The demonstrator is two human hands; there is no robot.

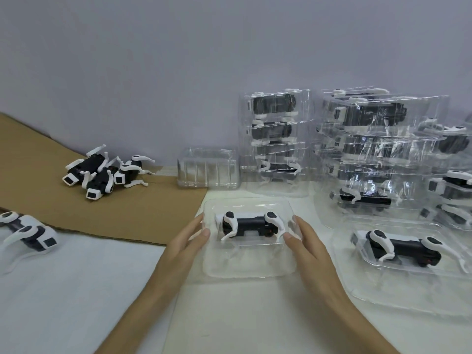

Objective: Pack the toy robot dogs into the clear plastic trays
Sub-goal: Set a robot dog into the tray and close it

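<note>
A black and white toy robot dog point(251, 225) lies on its side inside a clear plastic tray point(249, 267) in front of me. My left hand point(187, 238) touches the tray's left side with straight fingers, thumb against the wall. My right hand point(306, 242) does the same on the right side. Three loose toy dogs point(102, 173) lie in a heap on the brown cardboard point(115, 213) at the left. Another loose dog point(28, 232) lies at the far left edge.
A stack of empty clear trays point(208, 168) stands behind the tray. Stacks of packed trays point(277, 141) point(378, 154) rise at the back right. One more packed tray point(401, 249) lies to the right of my right hand. A grey wall closes the back.
</note>
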